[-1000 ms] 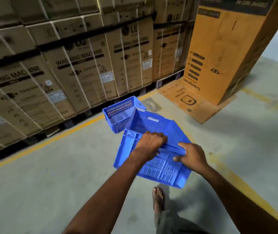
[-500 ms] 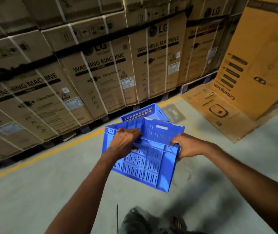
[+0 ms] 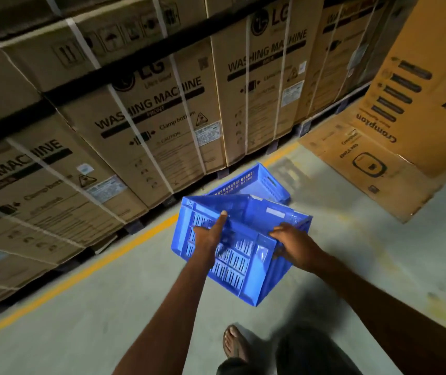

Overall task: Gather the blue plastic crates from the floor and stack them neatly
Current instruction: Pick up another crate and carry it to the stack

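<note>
I hold a blue slotted plastic crate [image 3: 236, 262] in the air in front of me, tilted with its open side facing away. My left hand [image 3: 211, 232] lies against its near slotted wall, one finger stretched up to the rim. My right hand [image 3: 290, 240] grips the right rim. Just beyond it a second blue crate [image 3: 254, 182] rests on the concrete floor, open side up, partly hidden by the held one.
A wall of strapped brown washing-machine cartons [image 3: 146, 109] on pallets stands along the left and back. A tall orange-brown carton [image 3: 416, 98] stands at the right on a flattened cardboard sheet. A yellow line [image 3: 89, 269] runs along the floor. My sandalled foot [image 3: 234, 342] shows below.
I have stepped closer to the crate on the floor. The held crate has turned and risen, and my left hand has shifted on its wall with one finger now stretched out.
</note>
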`<state>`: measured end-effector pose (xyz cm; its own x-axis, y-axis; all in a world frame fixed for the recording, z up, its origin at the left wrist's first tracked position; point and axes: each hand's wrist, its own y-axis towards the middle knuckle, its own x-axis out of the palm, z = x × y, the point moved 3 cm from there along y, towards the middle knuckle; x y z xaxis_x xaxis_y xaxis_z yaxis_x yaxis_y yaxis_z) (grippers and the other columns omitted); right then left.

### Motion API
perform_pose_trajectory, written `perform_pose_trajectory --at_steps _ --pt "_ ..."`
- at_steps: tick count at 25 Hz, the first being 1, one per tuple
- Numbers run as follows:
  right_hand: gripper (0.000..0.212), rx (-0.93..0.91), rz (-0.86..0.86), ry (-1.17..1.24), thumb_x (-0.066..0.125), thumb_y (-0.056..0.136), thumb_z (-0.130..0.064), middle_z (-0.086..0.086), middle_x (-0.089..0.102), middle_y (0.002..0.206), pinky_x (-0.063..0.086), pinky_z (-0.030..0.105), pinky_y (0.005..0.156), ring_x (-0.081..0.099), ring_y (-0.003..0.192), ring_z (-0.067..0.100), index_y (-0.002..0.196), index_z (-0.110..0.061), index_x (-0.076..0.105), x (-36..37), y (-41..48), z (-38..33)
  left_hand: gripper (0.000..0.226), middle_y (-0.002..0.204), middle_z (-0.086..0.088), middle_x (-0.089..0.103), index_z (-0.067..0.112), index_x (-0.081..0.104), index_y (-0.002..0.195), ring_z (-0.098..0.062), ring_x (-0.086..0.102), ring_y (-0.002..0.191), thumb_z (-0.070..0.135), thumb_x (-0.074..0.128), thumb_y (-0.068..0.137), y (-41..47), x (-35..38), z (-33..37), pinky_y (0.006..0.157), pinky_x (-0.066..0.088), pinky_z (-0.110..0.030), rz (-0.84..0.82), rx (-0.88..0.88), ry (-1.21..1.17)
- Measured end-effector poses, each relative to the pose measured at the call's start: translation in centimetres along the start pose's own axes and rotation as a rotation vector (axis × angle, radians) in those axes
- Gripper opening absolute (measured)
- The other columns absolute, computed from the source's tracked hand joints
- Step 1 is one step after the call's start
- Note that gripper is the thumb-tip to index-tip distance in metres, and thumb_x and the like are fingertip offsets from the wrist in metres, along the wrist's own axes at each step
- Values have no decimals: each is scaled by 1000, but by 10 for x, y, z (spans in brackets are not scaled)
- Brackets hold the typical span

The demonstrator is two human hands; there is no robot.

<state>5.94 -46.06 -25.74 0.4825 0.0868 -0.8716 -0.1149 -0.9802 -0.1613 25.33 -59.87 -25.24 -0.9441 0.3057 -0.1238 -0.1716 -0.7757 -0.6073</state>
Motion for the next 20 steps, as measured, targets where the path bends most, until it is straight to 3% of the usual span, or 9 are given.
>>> perform_pose_trajectory --at_steps 1,4,7,10,12,14,16,18,20 --pt "32 -42 46 -89 88 62 -27 0 66 89 55 38 70 63 95 25 86 -16 70 3 12 -1 45 92 -13 67 13 58 97 -28 66 77 49 81 82 14 9 4 56 57 -31 -60 -94 -21" --pt "41 -143 75 -208 93 47 -36 -9 65 79 52 28 53 67 83 20 76 -24 67 14 58 12 69 96 -14 62 14 49 110 -28 61 76 56 83 67 77 33 6 59 55 -39 -101 -239 107" --pt "36 -203 -45 -249 87 52 -35 -9 67 83 55 32 62 66 88 21 81 -25 70 24 104 35 49 91 -14 51 14 36 108 -25 51 70 27 75 80 129 57 9 61 55 -48 -110 -271 75" --pt "32 -329 -49 -216 79 55 -32 -7 68 91 47 35 78 59 94 21 86 -24 72 37 145 80 40 86 -10 53 20 39 101 -23 52 64 22 72 77 176 68 9 52 54 -39 -84 -249 70" --pt "35 -345 -43 -167 68 59 -20 -2 71 95 46 34 79 62 92 21 93 -21 76 49 169 113 30 81 -4 55 25 45 95 -18 53 63 17 70 81 200 72 10 52 53 -34 -92 -212 78" --pt "32 -279 -112 -260 60 64 -15 -2 71 82 48 33 69 69 76 24 90 -25 76 66 190 137 27 78 3 57 26 50 103 -11 55 63 12 66 87 225 76 9 57 53 -33 -119 -180 82" --pt "30 -128 -250 -384 70 63 -15 0 71 77 52 30 62 71 73 26 90 -27 75 81 211 147 33 85 5 62 21 50 117 -3 60 62 13 66 90 253 80 9 59 55 -33 -184 -147 97" --pt "36 -66 -233 -419 82 53 -11 0 72 73 54 27 57 72 69 24 85 -28 77 95 237 153 35 91 5 65 24 49 119 -1 63 64 14 67 91 292 81 -2 58 58 -31 -239 -123 111" --pt "40 -57 -203 -426 83 48 -6 1 72 72 56 30 59 72 68 26 82 -26 77 117 263 163 33 88 9 64 29 47 112 -2 64 67 13 67 92 333 81 -14 56 58 -31 -274 -96 110"
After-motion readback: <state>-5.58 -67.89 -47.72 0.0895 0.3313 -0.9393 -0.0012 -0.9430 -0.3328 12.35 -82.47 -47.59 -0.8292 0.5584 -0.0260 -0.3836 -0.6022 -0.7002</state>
